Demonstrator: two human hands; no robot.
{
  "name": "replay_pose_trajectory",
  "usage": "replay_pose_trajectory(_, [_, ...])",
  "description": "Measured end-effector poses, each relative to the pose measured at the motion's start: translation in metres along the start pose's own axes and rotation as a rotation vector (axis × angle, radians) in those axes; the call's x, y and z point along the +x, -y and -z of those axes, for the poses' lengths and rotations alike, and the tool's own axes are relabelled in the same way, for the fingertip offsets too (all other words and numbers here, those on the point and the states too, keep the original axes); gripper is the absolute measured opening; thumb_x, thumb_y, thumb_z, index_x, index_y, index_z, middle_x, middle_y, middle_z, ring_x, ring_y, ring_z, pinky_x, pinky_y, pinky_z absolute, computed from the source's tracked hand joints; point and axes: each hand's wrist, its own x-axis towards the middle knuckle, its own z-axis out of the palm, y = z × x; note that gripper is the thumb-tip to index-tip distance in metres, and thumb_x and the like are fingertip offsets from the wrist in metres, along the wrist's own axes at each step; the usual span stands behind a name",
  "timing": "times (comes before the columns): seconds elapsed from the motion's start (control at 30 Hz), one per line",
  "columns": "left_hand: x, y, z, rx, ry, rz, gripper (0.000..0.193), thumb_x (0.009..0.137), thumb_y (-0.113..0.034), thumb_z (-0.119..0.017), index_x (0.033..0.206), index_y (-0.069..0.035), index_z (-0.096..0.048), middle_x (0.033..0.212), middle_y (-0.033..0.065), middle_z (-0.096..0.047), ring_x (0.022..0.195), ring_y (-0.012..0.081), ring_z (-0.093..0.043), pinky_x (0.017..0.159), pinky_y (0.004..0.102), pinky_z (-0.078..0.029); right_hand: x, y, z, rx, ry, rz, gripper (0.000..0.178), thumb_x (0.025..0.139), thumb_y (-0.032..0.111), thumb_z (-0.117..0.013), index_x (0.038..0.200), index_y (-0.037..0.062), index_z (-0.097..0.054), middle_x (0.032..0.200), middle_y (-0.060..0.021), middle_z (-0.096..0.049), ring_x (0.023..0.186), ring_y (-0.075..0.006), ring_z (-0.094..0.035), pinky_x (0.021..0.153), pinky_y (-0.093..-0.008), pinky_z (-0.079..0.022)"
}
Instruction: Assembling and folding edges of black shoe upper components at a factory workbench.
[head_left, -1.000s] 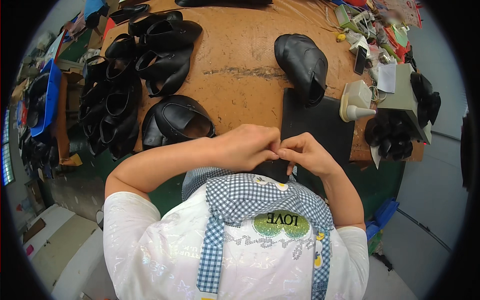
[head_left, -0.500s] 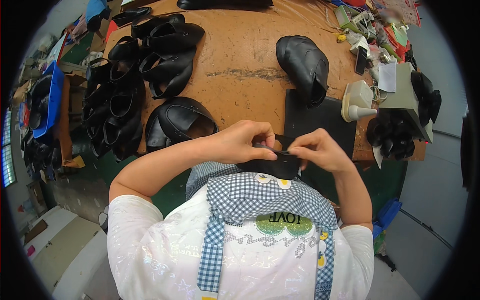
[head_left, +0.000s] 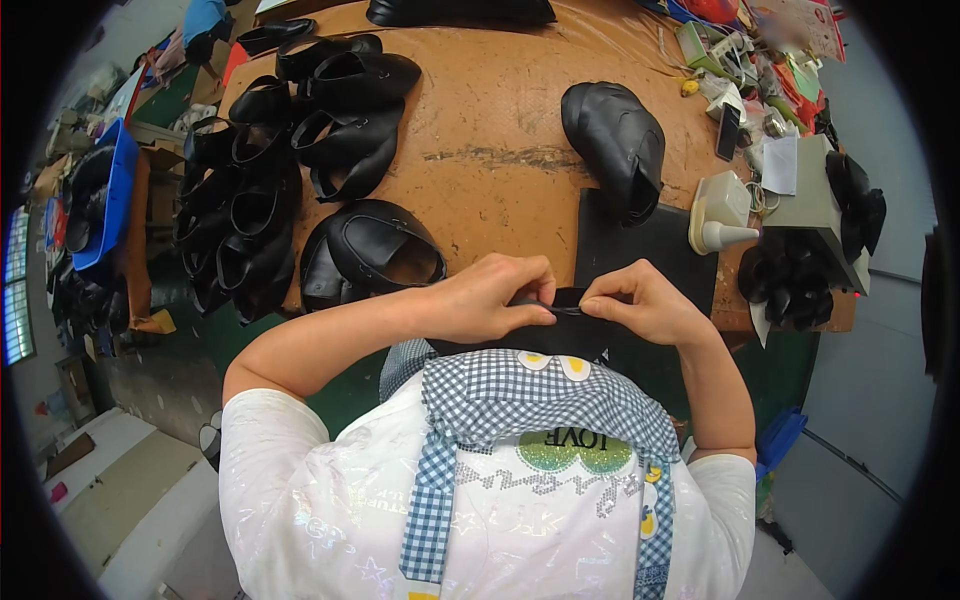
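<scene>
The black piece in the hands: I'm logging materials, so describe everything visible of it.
The black piece looks leather-like and flexible. The left hand and right hand pinch its upper edge, which looks layered, just beyond the checked apron. The hands hide parts of it, so its full outline cannot be told.

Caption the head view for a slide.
Left hand and right hand pinch a black piece at a brown worktable bearing black shoe uppers.

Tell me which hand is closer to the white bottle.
Right. The right hand is on the person's side of the bottle, a little to its left; the left hand is farther left, beyond the right hand.
</scene>
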Motion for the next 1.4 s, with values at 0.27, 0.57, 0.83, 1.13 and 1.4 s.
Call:
replay_pose_trajectory(0.27, [0.005, 0.008, -0.018, 0.322, -0.246, -0.292, 0.022, 0.085, -0.013, -0.069, 0.092, -0.003, -0.052, 0.083, 0.0143, -0.059, 0.084, 0.0334, -0.058, 0.074, 0.0404, -0.046, 0.008, 0.032, -0.012, -0.285, -0.023, -0.013, 0.017, 0.088, 0.01, -0.063, 0.089, -0.006, -0.068, 0.067, -0.0163, -0.064, 0.054, -0.017, -0.062, 0.051, -0.0314, -0.047])
replay_pose_trajectory(0.57, [0.0, 0.02, -0.022, 0.3, -0.202, -0.164, 0.024, 0.081, -0.013, -0.07, 0.094, -0.004, -0.052, 0.084, 0.014, -0.059, 0.083, 0.0328, -0.058, 0.076, 0.0406, -0.045, 0.021, 0.014, -0.015, 0.0, 0.033, -0.137, 0.018, 0.091, 0.01, -0.062, 0.092, -0.0061, -0.069, 0.067, -0.0049, -0.064, 0.053, -0.0074, -0.057, 0.046, -0.0228, -0.047])
replay_pose_trajectory(0.83, [-0.007, 0.016, -0.002, 0.018, 0.009, -0.055, 0.022, 0.086, -0.02, -0.068, 0.091, -0.003, -0.053, 0.083, 0.0116, -0.06, 0.079, 0.0311, -0.057, 0.079, 0.0403, -0.044, 0.01, 0.002, -0.006, 0.083, 0.013, -0.174, 0.018, 0.091, 0.01, -0.063, 0.092, -0.0065, -0.069, 0.07, -0.0032, -0.063, 0.055, -0.0074, -0.056, 0.048, -0.0221, -0.049])
replay_pose_trajectory(1.13, [0.004, 0.02, -0.008, 0.288, -0.22, -0.382, 0.024, 0.079, -0.021, -0.074, 0.082, -0.005, -0.056, 0.084, 0.0069, -0.057, 0.087, 0.0267, -0.056, 0.083, 0.0386, -0.043, 0.019, -0.005, -0.019, 0.266, 0.072, -0.15, 0.018, 0.093, 0.01, -0.061, 0.096, -0.0056, -0.069, 0.074, -0.0033, -0.064, 0.06, -0.0075, -0.058, 0.049, -0.022, -0.05])
replay_pose_trajectory(1.4, [0.004, 0.024, -0.035, 0.285, -0.356, -0.462, 0.024, 0.072, -0.017, -0.077, 0.081, -0.004, -0.06, 0.093, 0.0069, -0.06, 0.095, 0.0258, -0.056, 0.087, 0.0395, -0.043, 0.011, -0.024, -0.03, 0.34, 0.102, -0.219, 0.02, 0.093, 0.012, -0.061, 0.092, -0.0067, -0.068, 0.077, -0.004, -0.065, 0.061, -0.0079, -0.06, 0.051, -0.0209, -0.05])
